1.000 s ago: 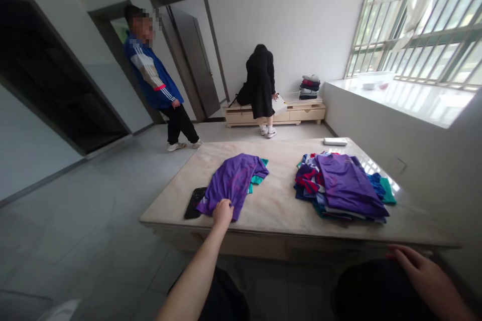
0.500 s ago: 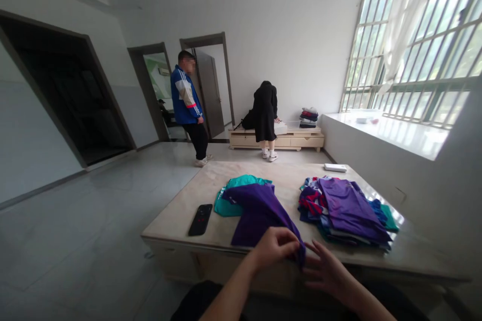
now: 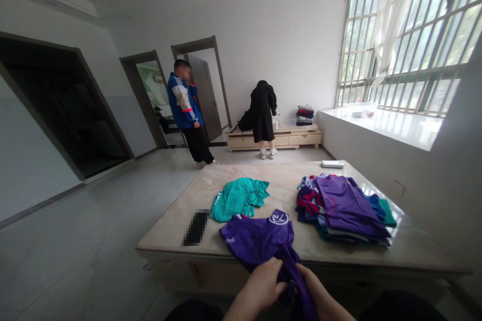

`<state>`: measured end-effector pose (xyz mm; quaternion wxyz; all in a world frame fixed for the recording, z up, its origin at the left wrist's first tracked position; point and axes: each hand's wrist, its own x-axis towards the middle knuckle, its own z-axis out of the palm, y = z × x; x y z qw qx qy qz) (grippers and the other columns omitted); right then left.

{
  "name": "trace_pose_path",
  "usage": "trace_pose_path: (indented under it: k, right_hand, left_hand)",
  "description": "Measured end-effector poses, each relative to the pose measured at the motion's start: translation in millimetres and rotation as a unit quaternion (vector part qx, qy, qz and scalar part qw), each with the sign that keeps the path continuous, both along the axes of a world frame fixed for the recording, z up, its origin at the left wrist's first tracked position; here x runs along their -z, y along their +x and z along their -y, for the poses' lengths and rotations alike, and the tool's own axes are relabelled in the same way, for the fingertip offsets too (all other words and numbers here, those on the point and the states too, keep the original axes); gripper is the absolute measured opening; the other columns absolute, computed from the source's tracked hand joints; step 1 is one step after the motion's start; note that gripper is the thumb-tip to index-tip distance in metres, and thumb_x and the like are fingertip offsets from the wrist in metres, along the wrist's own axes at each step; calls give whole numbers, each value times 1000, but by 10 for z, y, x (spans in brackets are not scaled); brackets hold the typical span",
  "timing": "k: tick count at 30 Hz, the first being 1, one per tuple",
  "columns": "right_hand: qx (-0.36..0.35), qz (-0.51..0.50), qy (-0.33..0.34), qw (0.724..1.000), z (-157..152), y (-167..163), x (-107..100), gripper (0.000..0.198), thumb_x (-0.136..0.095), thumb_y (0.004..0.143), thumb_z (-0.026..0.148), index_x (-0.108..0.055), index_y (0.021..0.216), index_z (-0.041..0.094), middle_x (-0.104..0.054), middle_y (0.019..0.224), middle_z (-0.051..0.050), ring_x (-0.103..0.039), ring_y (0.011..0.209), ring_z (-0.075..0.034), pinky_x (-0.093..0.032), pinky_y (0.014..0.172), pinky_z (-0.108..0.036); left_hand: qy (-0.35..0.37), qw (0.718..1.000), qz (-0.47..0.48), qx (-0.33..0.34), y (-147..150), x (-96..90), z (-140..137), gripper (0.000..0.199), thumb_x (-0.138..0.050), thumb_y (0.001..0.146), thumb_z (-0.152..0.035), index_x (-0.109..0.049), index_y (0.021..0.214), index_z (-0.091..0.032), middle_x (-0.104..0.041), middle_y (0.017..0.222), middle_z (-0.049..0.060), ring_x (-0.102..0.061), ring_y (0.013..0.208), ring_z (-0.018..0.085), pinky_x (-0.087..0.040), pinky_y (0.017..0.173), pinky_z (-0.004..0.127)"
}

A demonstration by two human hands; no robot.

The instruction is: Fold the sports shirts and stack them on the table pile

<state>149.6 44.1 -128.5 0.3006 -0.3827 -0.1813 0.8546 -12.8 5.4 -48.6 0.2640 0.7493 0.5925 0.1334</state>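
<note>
A purple garment with white print (image 3: 256, 241) lies partly on the near part of the table and hangs over its front edge toward me. My left hand (image 3: 265, 283) is closed on the garment's near end. My right hand (image 3: 314, 286) grips the same bunched cloth from the right, its fingertips partly hidden by the fabric. Just beyond it a crumpled teal garment (image 3: 239, 198) rests on the tabletop. To the right sits a pile of clothes, with a folded purple garment (image 3: 346, 205) on top.
The pale table (image 3: 169, 225) holds a dark phone-like object (image 3: 196, 227) at left and a white device (image 3: 332, 164) at the far edge. A person in a blue jacket (image 3: 184, 100) stands beyond. Another in black (image 3: 263, 110) bends over a low cabinet (image 3: 301, 139) bearing folded clothes (image 3: 305, 115).
The purple garment has been pulled toward me off the teal one, and its white logo now shows. My right hand has closed on the cloth. The person in blue has raised a hand.
</note>
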Motion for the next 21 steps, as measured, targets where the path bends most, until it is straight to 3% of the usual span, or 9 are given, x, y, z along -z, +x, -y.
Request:
trace_pose_path:
  k: [3, 8, 12, 16, 21]
  right_hand:
    - [34, 32, -26, 999, -48, 30, -39, 49, -50, 99, 41, -64, 60, 14, -61, 47, -5, -57, 36, -12, -47, 39, -20]
    - [64, 8, -8, 998, -128, 78, -141, 41, -55, 95, 36, -67, 64, 13, -64, 51, -5, -58, 38, -12, -45, 41, -21]
    - [70, 0, 42, 997, -185, 153, -193, 23, -68, 79, 35, -76, 81, 13, -77, 74, -11, -72, 61, -22, -57, 60, -30]
    - [141, 60, 137, 979, -323, 274, -139, 45, -77, 58, 32, -78, 100, 15, -80, 95, -11, -75, 89, -29, -58, 78, -34]
    - [226, 187, 186, 938, -562, 499, -32, 57, -75, 54, 40, -75, 104, 12, -78, 79, -9, -72, 73, -27, -52, 65, -33]
  left_hand:
    - [16, 1000, -18, 7, 92, -51, -50, 38, -60, 78, -18, -71, 115, -19, -73, 116, 11, -68, 110, 31, -52, 97, 38]
    - [84, 996, 6, -28, 116, -99, -148, 39, -49, 81, -13, -76, 107, -24, -77, 110, 7, -70, 107, 28, -52, 95, 39]
    - [130, 985, 58, -93, 40, -114, -176, 42, -47, 84, -13, -78, 109, -24, -78, 114, 6, -71, 110, 27, -51, 101, 40]
    - [183, 964, 104, -164, -106, -160, -207, 37, -46, 88, -19, -78, 106, -22, -79, 112, 8, -73, 108, 27, -53, 98, 39]
    - [246, 925, 186, -223, -276, -230, -260, 35, -47, 92, -38, -76, 96, -19, -80, 96, 11, -75, 92, 30, -57, 85, 39]
